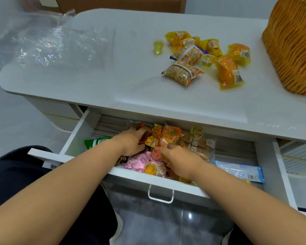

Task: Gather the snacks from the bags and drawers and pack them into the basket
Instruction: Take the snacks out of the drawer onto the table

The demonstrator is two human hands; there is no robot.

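White drawer open, full of snacks | left hand curls round brown packet | right hand rests spread on packets | step: gathering | next: lift handful to wicker basket

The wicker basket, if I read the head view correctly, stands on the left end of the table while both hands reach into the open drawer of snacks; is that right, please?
Not quite. In the head view the wicker basket stands on the right end of the table, not the left. The rest holds: the left hand and right hand both reach into the open drawer of snacks.
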